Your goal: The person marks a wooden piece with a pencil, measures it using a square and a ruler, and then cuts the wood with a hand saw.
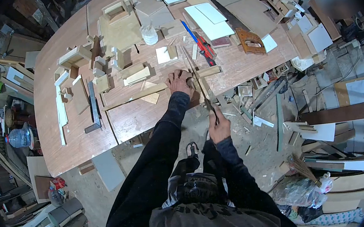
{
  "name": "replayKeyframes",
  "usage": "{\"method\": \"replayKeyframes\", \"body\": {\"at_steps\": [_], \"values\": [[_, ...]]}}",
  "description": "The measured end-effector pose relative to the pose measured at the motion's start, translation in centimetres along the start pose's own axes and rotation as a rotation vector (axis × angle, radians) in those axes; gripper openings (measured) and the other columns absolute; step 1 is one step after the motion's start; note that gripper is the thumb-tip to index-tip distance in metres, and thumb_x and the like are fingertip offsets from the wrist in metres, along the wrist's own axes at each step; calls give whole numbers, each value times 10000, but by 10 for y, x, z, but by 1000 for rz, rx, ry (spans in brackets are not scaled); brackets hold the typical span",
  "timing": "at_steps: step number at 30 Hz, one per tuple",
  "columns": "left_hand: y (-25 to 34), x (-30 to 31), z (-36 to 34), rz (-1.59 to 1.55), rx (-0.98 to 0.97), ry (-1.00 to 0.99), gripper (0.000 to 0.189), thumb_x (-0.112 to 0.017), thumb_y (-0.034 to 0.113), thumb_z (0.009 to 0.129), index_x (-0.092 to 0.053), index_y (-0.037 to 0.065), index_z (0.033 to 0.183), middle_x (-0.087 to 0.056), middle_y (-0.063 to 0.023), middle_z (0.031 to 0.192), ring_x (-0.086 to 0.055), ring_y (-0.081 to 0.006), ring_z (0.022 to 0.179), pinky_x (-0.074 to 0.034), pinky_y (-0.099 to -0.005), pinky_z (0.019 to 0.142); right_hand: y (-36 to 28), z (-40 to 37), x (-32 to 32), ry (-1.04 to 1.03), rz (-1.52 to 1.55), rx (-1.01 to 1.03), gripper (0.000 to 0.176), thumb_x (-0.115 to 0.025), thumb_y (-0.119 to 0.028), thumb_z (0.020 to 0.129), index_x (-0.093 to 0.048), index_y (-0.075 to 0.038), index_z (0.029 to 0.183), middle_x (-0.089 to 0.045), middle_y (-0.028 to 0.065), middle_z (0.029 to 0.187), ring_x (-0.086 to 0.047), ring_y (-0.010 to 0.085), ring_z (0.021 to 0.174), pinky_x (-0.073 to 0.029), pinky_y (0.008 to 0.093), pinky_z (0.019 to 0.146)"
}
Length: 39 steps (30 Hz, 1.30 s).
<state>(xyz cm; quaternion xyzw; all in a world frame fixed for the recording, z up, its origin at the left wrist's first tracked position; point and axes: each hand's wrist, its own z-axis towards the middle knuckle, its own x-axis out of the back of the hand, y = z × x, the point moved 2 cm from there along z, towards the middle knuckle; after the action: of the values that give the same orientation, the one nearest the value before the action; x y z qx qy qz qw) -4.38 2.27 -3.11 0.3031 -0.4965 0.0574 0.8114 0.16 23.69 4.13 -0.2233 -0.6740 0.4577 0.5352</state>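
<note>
My left hand point(178, 82) is closed over a long, narrow wooden strip point(144, 92), pressing it down near the table's front edge. The strip lies crosswise, and its short right end point(209, 71) sticks out past my fingers. In front of my body, my right hand point(220, 127) grips a handsaw point(197, 76) by its handle, which the fingers mostly cover. The saw's thin blade points away from me and crosses the strip just right of my left hand. Under the strip, left of my left hand, lies a small flat wood piece point(151, 98).
Beyond the saw lie a red and blue tool point(204, 48), another saw's wooden handle point(250, 41) and white boards point(210, 19). A clear plastic container point(149, 35) stands farther back. At left are a try square point(94, 107) and wooden box pieces point(74, 58). Offcuts litter the floor at right.
</note>
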Motion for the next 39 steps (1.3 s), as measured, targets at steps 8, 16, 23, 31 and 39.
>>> {"method": "replayKeyframes", "body": {"at_steps": [8, 16, 23, 31, 39], "values": [[1, 2, 1, -70, 67, 23, 277, -654, 216, 665, -634, 189, 939, -490, -76, 1111, -380, -304, 1083, -239, -486, 936, 5, -65, 30, 42, 72, 58, 356, -493, -208, 915, -525, -48, 1231, -619, 252, 820, -661, 311, 655, -490, 344, 562], [4, 5, 2, -70, 25, 44, 282, -672, 224, 649, -635, 192, 926, -491, -67, 1096, -390, -299, 1067, -248, -457, 924, 13, -18, 1, 15, -7, -8, 338, -502, -196, 904, -536, -60, 1212, -613, 257, 821, -646, 361, 686, -489, 362, 571], [5, 7, 2, -17, 19, 6, 296, -665, 195, 656, -629, 181, 949, -493, -79, 1092, -393, -296, 1060, -249, -450, 929, 3, -36, 7, 67, 61, 40, 317, -496, -198, 907, -542, -79, 1197, -587, 277, 786, -599, 430, 713, -473, 393, 562], [5, 8, 4, -90, 36, 46, 286, -661, 157, 650, -624, 155, 934, -502, -75, 1079, -397, -294, 1048, -249, -457, 918, 12, -50, 14, -12, 12, -26, 333, -497, -177, 905, -525, -71, 1220, -590, 259, 757, -628, 397, 709, -488, 370, 602], [-4, -5, 3, -29, -35, -9, 357, -689, 177, 612, -611, 164, 960, -481, -67, 1110, -383, -291, 1069, -243, -456, 931, 5, 8, -17, 120, -17, 132, 342, -505, -207, 904, -535, -48, 1205, -583, 245, 691, -615, 382, 613, -468, 378, 539]]}}
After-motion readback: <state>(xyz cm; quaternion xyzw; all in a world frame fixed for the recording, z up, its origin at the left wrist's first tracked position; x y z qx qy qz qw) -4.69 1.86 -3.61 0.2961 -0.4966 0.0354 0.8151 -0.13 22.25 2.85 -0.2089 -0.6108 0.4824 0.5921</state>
